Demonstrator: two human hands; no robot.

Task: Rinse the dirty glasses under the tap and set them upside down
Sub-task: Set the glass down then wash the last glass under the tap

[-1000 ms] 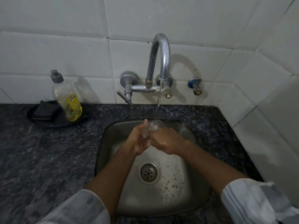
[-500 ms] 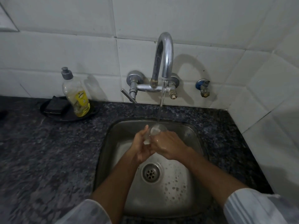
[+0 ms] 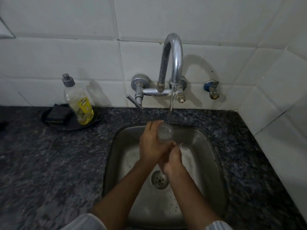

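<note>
A clear drinking glass is held over the steel sink, mouth up and tilted away, right under the running stream from the chrome tap. My left hand wraps around the glass's left side, fingers pointing up. My right hand grips it from below at the base. Water falls into or just beside the glass mouth.
A dish soap bottle with yellow liquid stands on a black dish with a dark sponge at the back left. Dark granite counter surrounds the sink. A small wall valve sits right of the tap. The drain lies under my forearms.
My right hand has slid from the glass's right side down under its base, closer to me. My left hand rose along the glass's left side. The glass stays under the stream.
</note>
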